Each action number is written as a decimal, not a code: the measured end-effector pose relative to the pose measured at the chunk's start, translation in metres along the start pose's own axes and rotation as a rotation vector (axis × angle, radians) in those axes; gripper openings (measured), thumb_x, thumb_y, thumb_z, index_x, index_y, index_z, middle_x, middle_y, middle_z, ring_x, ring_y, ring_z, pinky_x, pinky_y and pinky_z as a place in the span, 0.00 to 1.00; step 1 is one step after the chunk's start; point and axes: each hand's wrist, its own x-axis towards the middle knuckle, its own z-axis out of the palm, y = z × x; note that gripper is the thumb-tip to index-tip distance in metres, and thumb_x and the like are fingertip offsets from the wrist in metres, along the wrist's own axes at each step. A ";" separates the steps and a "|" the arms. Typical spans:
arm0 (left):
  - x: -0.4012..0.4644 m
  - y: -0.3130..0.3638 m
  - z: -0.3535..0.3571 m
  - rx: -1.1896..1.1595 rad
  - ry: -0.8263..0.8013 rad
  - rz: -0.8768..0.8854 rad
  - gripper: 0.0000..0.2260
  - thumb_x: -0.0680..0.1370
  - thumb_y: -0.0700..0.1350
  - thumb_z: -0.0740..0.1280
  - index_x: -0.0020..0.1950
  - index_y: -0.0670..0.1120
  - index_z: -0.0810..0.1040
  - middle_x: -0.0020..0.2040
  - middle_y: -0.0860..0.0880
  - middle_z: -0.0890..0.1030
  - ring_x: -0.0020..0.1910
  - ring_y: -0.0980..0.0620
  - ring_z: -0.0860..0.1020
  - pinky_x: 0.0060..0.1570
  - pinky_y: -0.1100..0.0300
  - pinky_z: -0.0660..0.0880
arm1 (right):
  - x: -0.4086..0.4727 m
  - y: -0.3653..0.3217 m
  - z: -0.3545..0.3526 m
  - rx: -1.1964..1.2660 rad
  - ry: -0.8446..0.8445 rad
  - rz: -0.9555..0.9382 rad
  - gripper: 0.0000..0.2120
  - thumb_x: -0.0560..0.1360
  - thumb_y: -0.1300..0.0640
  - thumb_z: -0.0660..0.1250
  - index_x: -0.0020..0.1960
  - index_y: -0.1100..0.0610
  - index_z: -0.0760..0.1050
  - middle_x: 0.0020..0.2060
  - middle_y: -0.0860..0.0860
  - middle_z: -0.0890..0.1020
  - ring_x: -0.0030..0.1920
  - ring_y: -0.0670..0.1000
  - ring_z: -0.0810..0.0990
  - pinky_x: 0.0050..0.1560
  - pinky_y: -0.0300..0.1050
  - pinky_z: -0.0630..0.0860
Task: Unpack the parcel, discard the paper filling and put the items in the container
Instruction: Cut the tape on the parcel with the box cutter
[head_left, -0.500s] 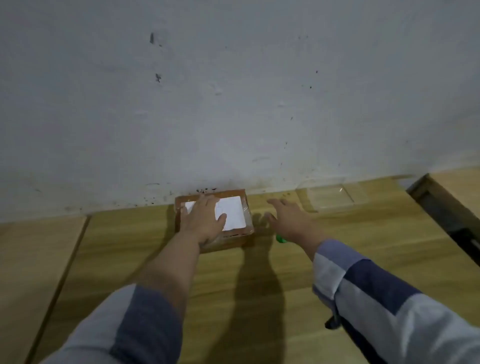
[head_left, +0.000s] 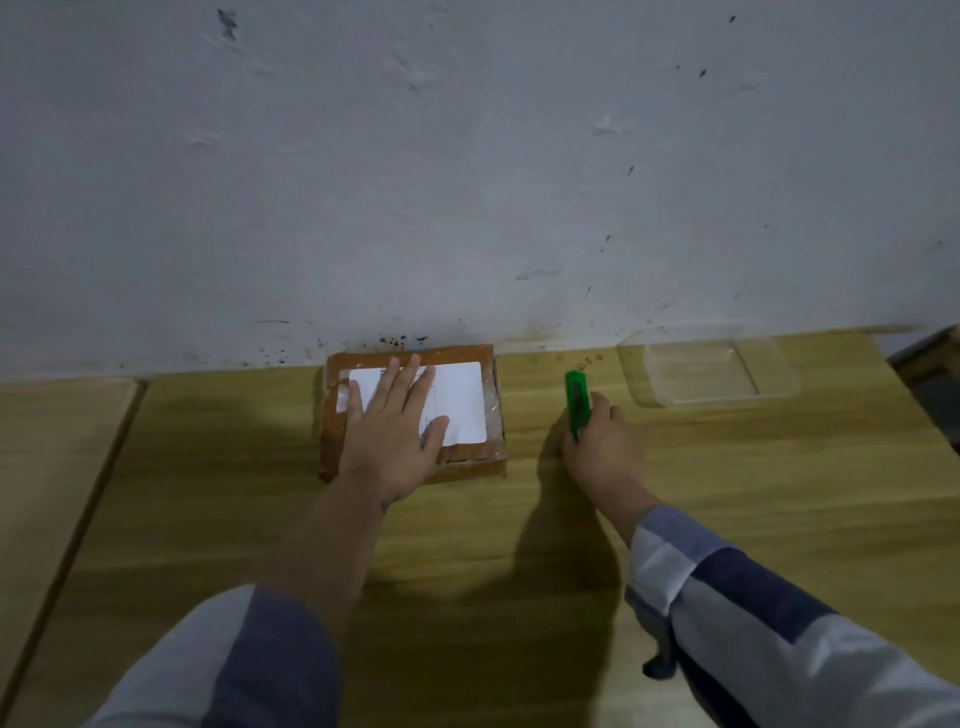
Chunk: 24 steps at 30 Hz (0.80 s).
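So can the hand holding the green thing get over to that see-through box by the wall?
Probably yes. The right hand, closed on the green cutter, is near the clear container, and only bare table lies between them. The left hand lies flat on the parcel, well aside.

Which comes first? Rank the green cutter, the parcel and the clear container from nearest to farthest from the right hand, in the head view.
1. Green cutter: gripped in the right hand.
2. Parcel: just to its left, under the left hand.
3. Clear container: farther off, right, by the wall.
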 end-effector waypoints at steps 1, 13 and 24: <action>0.000 0.000 0.001 -0.001 0.008 0.000 0.30 0.77 0.61 0.40 0.78 0.52 0.46 0.79 0.52 0.44 0.77 0.51 0.39 0.74 0.42 0.37 | 0.002 -0.001 0.001 0.038 -0.016 0.013 0.24 0.76 0.53 0.63 0.68 0.60 0.63 0.60 0.60 0.74 0.55 0.61 0.77 0.53 0.56 0.77; -0.001 0.000 0.002 -0.015 0.003 -0.003 0.27 0.80 0.60 0.45 0.78 0.53 0.45 0.79 0.52 0.43 0.77 0.51 0.38 0.74 0.41 0.37 | -0.019 -0.036 -0.026 0.804 -0.428 0.155 0.27 0.77 0.68 0.58 0.73 0.51 0.58 0.49 0.58 0.75 0.40 0.53 0.75 0.40 0.48 0.77; -0.002 0.001 0.001 -0.008 0.012 0.002 0.27 0.81 0.59 0.45 0.78 0.52 0.45 0.79 0.52 0.43 0.77 0.51 0.38 0.72 0.41 0.35 | -0.057 -0.044 -0.035 0.755 -0.330 -0.068 0.29 0.81 0.63 0.53 0.77 0.45 0.47 0.45 0.52 0.75 0.38 0.50 0.74 0.42 0.48 0.77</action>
